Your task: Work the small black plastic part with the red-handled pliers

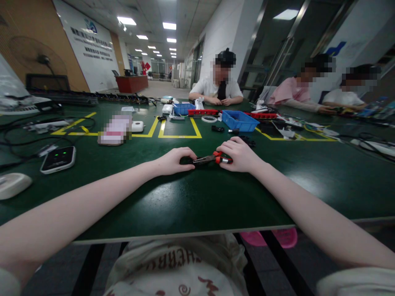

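Observation:
My right hand (237,155) is wrapped around the red and black handles of a pair of needle-nose pliers (207,159). The pliers lie level just above or on the green tabletop, jaws pointing left. At the jaw tips, my left hand (177,161) pinches with thumb and forefinger. Whether a small piece sits between those fingertips as well is too small to tell. Behind my right hand a dark, bumpy object (248,142) shows in part.
Beyond my hands stand a blue bin (240,120), a smaller blue bin (184,108) and a white ring (209,119). To the left lie a phone (115,130), a white-edged device with green lights (58,159) and cables. Several people sit across the green table (197,205).

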A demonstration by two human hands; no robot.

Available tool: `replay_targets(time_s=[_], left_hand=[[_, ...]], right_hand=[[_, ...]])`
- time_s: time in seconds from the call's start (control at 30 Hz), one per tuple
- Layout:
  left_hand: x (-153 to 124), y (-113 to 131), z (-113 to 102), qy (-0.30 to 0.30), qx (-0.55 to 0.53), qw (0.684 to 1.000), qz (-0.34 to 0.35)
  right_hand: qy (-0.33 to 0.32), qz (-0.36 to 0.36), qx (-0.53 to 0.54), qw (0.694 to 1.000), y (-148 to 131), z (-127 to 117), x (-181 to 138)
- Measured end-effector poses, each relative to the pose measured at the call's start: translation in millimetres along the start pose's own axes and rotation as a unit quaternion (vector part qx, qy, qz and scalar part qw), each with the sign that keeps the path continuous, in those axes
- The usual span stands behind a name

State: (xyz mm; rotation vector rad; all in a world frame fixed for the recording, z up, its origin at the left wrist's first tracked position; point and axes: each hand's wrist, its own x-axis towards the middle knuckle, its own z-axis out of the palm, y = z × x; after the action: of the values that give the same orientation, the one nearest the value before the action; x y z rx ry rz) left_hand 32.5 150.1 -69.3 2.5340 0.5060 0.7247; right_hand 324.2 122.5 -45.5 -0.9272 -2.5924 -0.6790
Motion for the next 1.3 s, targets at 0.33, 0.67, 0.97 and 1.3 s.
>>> replay_targets(time_s=[0.33, 0.67, 0.97, 1.3], left_hand=[[0, 1, 0, 0.003, 0.007, 1.0, 0.008], [0, 1, 1, 0.0, 0.013, 1.0, 0.019], [0, 3, 1, -0.002, 0.028, 0.999, 0.019], [0, 5, 0, -0.009, 0.044, 0.999, -0.008]], right_hand=[[-0.018, 0.005, 0.002, 1.0, 3, -3, -2], [-0.014, 0.001, 0.0, 1.0, -7, -6, 4], [-0.011, -0.001, -0.007, 1.0, -5, -5, 3], [-0.008, 0.016, -0.007, 1.0, 3, -6, -2]])
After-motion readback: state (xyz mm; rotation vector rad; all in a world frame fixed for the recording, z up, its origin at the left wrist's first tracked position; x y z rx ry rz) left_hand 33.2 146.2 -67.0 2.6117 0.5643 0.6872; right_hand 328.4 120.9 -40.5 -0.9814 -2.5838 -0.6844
